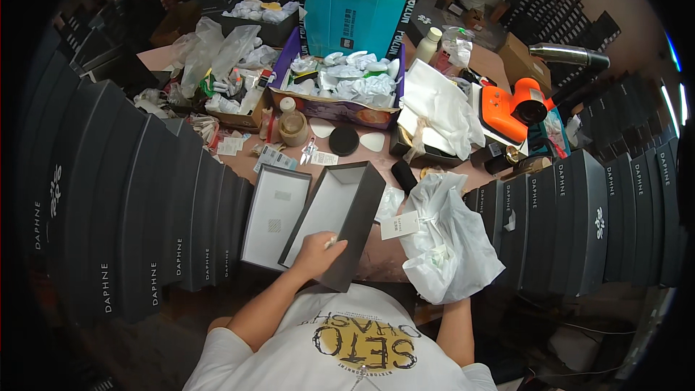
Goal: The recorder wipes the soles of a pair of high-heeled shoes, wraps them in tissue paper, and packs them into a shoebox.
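My left hand (pixel 316 255) is closed on the near side wall of a dark grey shoebox (pixel 352 228), which tilts with its pale inside showing. Left of it lies the shoebox lid (pixel 274 206), its light inside facing up with two small patterned labels. To the right, a white plastic bag (pixel 452 246), bunched at the top, reaches past the table's near edge, held up by my right hand. That hand's fingers are hidden beneath the bag; only the right forearm shows. A white hang tag (pixel 399 225) lies against the bag's left side. What the bag contains cannot be made out.
Stacked dark shoeboxes (pixel 108 195) wall in the left, with more boxes (pixel 572 217) at the right. Behind stand a purple carton (pixel 333 107) of crumpled paper, a glass jar (pixel 292 127), a round black lid (pixel 344 141), white paper sheets (pixel 438 105) and an orange device (pixel 504 112).
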`<action>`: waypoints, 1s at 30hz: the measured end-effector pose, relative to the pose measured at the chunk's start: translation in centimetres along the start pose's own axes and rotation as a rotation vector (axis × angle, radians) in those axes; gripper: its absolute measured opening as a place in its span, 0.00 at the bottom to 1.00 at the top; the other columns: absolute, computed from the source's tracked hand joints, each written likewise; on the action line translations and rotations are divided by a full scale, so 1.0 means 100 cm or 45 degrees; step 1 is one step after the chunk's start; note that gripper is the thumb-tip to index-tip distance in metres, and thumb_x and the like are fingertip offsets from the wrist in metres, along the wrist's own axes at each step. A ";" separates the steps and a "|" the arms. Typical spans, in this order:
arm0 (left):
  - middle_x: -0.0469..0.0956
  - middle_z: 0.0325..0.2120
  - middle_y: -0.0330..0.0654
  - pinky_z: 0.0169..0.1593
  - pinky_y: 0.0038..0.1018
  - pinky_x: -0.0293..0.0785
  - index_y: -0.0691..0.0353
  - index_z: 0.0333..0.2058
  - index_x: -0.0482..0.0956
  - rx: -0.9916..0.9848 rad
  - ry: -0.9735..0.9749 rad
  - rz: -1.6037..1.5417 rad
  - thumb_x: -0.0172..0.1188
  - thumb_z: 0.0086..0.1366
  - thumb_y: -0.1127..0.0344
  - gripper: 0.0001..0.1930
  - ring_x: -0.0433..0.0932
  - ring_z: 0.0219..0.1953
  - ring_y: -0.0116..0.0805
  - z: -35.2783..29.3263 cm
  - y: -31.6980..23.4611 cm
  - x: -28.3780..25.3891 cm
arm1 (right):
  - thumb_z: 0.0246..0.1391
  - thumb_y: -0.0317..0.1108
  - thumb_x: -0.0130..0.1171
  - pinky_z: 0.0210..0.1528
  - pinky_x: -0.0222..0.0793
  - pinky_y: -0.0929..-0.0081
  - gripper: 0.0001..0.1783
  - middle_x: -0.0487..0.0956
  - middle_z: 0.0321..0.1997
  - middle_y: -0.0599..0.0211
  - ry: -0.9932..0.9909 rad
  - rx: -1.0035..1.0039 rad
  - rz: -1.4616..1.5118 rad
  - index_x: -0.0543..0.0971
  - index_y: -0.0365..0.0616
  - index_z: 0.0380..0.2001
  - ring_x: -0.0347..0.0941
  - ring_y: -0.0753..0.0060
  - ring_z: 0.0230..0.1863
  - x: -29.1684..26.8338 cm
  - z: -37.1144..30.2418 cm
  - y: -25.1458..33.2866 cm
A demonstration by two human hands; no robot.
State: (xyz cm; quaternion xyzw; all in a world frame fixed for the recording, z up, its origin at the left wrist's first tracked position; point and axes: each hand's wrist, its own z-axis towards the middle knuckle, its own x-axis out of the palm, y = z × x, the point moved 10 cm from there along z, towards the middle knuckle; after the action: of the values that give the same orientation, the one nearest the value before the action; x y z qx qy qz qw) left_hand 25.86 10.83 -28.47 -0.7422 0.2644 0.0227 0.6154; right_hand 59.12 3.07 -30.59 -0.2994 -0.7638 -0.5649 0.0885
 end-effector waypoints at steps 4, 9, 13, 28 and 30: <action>0.74 0.22 0.57 0.29 0.39 0.68 0.69 0.25 0.75 0.014 -0.199 0.108 0.59 0.58 0.61 0.14 0.75 0.24 0.53 0.018 0.033 0.061 | 0.61 0.35 0.45 0.62 0.57 0.74 0.26 0.67 0.60 0.59 0.050 0.012 -0.041 0.60 0.37 0.61 0.64 0.66 0.58 0.012 0.007 -0.001; 0.75 0.22 0.41 0.30 0.26 0.72 0.64 0.35 0.76 -0.447 0.020 -0.675 0.55 0.63 0.60 0.12 0.74 0.23 0.30 0.043 0.113 0.113 | 0.61 0.35 0.45 0.63 0.56 0.74 0.27 0.66 0.62 0.59 0.103 0.016 -0.169 0.59 0.37 0.61 0.63 0.66 0.60 0.027 0.014 -0.012; 0.74 0.27 0.35 0.27 0.19 0.71 0.61 0.42 0.74 -0.572 -0.225 -1.006 0.53 0.66 0.62 0.11 0.71 0.24 0.21 0.045 0.114 0.056 | 0.61 0.35 0.45 0.64 0.56 0.74 0.27 0.65 0.62 0.59 0.375 -0.170 -0.866 0.59 0.37 0.62 0.62 0.65 0.61 0.060 0.021 -0.022; 0.72 0.29 0.34 0.26 0.16 0.68 0.64 0.44 0.73 -0.319 -0.407 -0.824 0.56 0.64 0.66 0.12 0.70 0.23 0.18 -0.003 0.081 -0.026 | 0.41 0.43 0.66 0.59 0.54 0.47 0.18 0.73 0.46 0.55 0.667 -0.643 -2.205 0.75 0.42 0.31 0.58 0.50 0.61 0.202 0.045 -0.162; 0.72 0.29 0.34 0.29 0.17 0.71 0.63 0.50 0.69 -0.310 -0.305 -0.866 0.57 0.63 0.68 0.17 0.72 0.27 0.20 0.003 0.076 -0.016 | 0.42 0.43 0.66 0.59 0.54 0.48 0.17 0.73 0.47 0.56 0.656 -0.777 -2.058 0.75 0.43 0.31 0.59 0.49 0.60 0.195 0.036 -0.134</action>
State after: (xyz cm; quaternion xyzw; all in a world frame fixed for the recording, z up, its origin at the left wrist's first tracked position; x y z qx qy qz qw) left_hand 21.35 10.94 -34.82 -0.8472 -0.0753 -0.0651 0.5218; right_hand 36.66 10.87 -33.47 0.4543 -0.5146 -0.6827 -0.2504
